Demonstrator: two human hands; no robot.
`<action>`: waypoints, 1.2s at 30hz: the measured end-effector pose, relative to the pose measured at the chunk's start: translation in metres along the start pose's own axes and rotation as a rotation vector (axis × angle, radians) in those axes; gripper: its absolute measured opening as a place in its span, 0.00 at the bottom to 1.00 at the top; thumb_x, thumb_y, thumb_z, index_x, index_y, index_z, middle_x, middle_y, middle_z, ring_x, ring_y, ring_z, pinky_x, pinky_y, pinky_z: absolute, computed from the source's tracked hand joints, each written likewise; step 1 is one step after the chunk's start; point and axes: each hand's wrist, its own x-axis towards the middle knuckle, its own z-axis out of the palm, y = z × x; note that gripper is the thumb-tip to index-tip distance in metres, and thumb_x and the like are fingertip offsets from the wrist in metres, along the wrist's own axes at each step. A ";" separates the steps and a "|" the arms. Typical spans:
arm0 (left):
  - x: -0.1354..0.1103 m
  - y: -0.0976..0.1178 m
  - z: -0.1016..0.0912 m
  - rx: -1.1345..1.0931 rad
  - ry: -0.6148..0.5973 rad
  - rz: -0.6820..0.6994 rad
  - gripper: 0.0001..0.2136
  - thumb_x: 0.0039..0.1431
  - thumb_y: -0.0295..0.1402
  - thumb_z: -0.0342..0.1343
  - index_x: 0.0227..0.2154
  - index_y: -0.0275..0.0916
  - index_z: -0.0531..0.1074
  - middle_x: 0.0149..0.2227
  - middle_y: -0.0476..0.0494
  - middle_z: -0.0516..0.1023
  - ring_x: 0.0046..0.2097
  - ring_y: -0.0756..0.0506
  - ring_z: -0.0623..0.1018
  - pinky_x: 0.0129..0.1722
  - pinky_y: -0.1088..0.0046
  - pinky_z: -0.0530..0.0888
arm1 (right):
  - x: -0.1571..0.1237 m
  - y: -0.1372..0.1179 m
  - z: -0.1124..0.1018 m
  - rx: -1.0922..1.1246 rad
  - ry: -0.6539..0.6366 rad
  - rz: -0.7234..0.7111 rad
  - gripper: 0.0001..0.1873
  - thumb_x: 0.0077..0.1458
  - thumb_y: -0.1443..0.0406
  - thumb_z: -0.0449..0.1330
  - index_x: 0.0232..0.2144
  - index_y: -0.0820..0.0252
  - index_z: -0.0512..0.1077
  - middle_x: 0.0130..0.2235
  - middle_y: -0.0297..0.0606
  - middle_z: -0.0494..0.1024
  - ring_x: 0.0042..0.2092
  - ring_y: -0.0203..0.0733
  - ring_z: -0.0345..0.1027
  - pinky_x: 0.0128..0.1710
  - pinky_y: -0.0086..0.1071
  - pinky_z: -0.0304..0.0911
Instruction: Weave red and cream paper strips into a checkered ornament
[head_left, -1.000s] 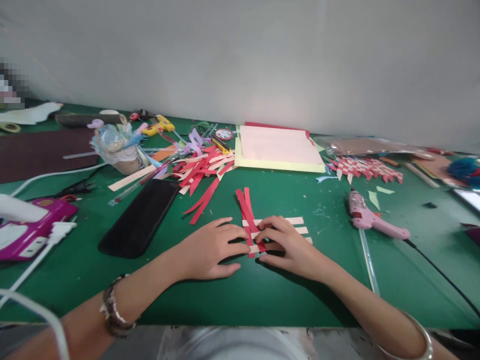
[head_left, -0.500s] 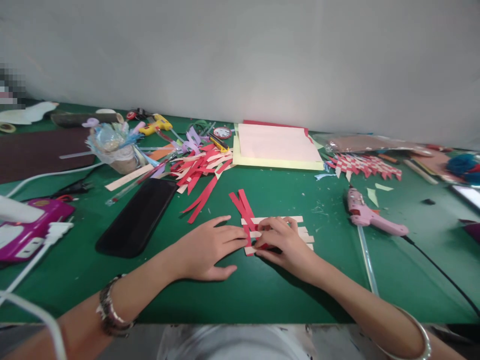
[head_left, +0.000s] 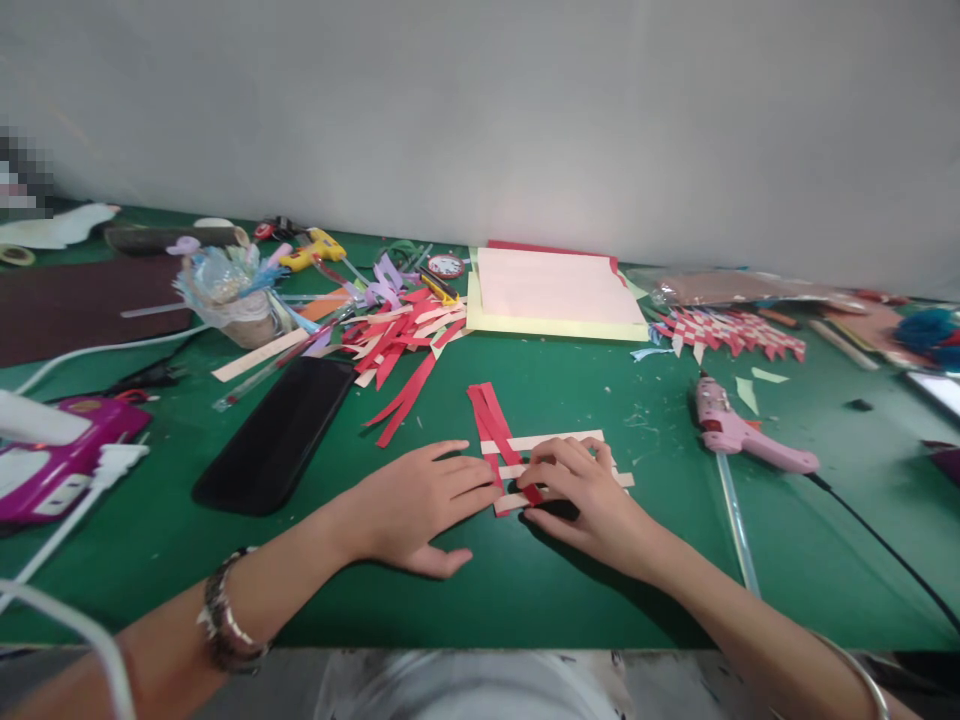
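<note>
Red paper strips are laid across cream paper strips on the green tabletop; their left edge is best pinned flat by the spread left hand, crossings eased snug by the curled right hand, whose grip cannot be told

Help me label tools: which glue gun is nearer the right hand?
The pink glue gun, lying to the right of the right hand; the yellow glue gun lies at the back left.

My green tbl is carrying crossed red/pale strips; paper sheets, a strip pile, blk slab & pink glue gun are lying there too.
</note>
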 end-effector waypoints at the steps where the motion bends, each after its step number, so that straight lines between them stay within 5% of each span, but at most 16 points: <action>1: 0.000 0.000 -0.001 -0.005 -0.009 0.005 0.22 0.53 0.41 0.50 0.50 0.37 0.63 0.49 0.40 0.71 0.50 0.42 0.69 0.55 0.61 0.56 | -0.001 0.001 0.000 -0.007 0.001 0.008 0.07 0.54 0.64 0.55 0.37 0.53 0.68 0.43 0.38 0.70 0.45 0.41 0.63 0.47 0.41 0.45; 14: -0.003 0.000 -0.004 -0.018 -0.058 0.001 0.27 0.50 0.43 0.51 0.54 0.42 0.61 0.52 0.37 0.67 0.53 0.39 0.67 0.54 0.58 0.59 | -0.008 0.004 0.009 -0.163 0.164 -0.182 0.10 0.59 0.68 0.50 0.29 0.56 0.70 0.31 0.28 0.76 0.34 0.31 0.66 0.47 0.39 0.39; 25: -0.002 0.001 -0.005 -0.017 -0.047 0.000 0.25 0.50 0.43 0.51 0.52 0.41 0.63 0.51 0.37 0.68 0.52 0.39 0.68 0.53 0.58 0.60 | -0.006 -0.001 0.001 -0.458 0.189 -0.469 0.12 0.59 0.71 0.49 0.28 0.61 0.69 0.27 0.33 0.73 0.30 0.34 0.60 0.37 0.33 0.50; 36: -0.002 0.000 -0.002 0.000 -0.054 0.008 0.25 0.51 0.43 0.50 0.52 0.41 0.64 0.50 0.37 0.68 0.50 0.39 0.68 0.52 0.57 0.61 | -0.004 -0.006 0.004 -0.462 0.203 -0.490 0.12 0.59 0.72 0.48 0.28 0.59 0.69 0.29 0.33 0.75 0.32 0.34 0.63 0.43 0.33 0.56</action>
